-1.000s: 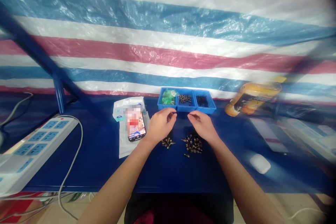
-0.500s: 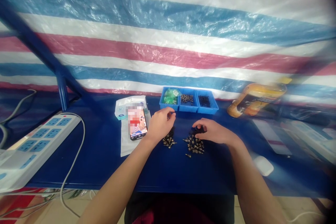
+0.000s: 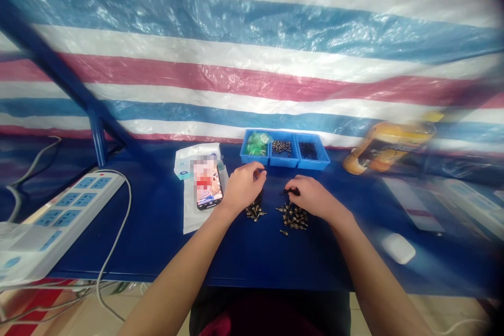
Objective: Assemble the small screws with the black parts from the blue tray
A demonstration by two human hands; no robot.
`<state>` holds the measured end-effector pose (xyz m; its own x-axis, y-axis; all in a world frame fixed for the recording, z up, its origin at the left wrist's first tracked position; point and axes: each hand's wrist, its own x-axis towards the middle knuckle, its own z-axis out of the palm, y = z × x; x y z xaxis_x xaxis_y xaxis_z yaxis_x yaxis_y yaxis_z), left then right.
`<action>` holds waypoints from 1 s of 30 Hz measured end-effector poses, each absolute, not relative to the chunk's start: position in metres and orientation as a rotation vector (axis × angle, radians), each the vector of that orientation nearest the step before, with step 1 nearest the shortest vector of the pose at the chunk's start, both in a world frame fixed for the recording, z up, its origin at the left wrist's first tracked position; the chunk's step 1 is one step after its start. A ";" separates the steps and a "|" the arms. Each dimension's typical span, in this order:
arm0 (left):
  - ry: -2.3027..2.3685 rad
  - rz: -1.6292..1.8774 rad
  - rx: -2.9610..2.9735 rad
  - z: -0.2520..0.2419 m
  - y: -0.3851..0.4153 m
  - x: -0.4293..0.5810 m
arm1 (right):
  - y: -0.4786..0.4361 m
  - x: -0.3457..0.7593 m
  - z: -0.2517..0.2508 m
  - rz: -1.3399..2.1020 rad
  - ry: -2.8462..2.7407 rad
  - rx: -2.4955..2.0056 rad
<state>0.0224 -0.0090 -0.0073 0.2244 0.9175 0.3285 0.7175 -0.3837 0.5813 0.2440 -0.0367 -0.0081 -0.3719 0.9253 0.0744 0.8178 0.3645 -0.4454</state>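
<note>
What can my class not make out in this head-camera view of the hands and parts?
All in the head view:
Left hand: its fingers hide anything pinched.
Right hand: the dark piece at its fingertips is too small to identify.
Fastener pile: too small to count.
Phone: screen pixelated.
Yellow bottle: blurred near the edge, label unreadable.

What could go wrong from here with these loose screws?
The right hand pinches a small dark piece just above the larger pile of screws, so a slip could drop it back in. The left hand works near the phone and the blue tray; a bump could spill the tray.
</note>
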 end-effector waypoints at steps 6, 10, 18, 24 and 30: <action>1.513 0.890 2.222 -0.007 -0.010 0.024 | -0.038 0.222 -0.011 0.409 -2.356 -1.445; 1.506 0.853 2.237 -0.007 -0.011 0.025 | -0.038 0.217 -0.013 0.418 -2.368 -1.379; 1.483 0.806 2.266 -0.009 -0.012 0.025 | -0.038 0.212 -0.014 0.427 -2.342 -1.375; 1.470 0.793 2.291 -0.007 -0.013 0.026 | -0.039 0.211 -0.016 0.406 -2.375 -1.339; 1.490 0.767 2.287 -0.007 -0.014 0.027 | -0.042 0.207 -0.017 0.290 -2.406 -1.400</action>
<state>0.0273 -0.0139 -0.0066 0.3172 0.9098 0.2677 0.7466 -0.4136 0.5211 0.2066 -0.0420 -0.0167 -0.4563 0.8697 0.1880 0.8000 0.4935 -0.3413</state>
